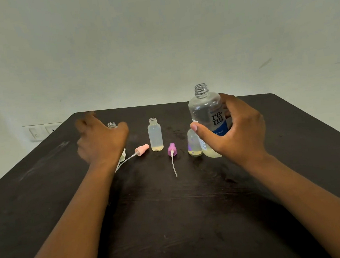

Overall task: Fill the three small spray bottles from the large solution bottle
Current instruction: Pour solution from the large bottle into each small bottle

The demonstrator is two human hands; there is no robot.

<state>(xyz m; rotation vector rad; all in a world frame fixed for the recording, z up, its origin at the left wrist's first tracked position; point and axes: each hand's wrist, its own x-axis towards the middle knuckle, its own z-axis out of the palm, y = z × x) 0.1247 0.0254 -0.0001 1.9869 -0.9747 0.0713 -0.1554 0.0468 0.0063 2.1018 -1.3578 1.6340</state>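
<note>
My right hand (236,130) grips the large clear solution bottle (207,112), which stands uncapped and upright with a little yellowish liquid at its base. A small bottle (194,145) stands just left of it, partly hidden. The middle small bottle (155,134) stands open with a thin layer of liquid. My left hand (101,142), blurred, is in front of the left small bottle (112,125), whose open neck shows above it; whether the hand touches it is unclear. A pink spray head (142,150) and a purple spray head (172,149) lie on the table with their tubes.
All of it sits on a dark wooden table (173,212) against a pale wall. A white wall socket (39,132) shows past the table's left rear corner.
</note>
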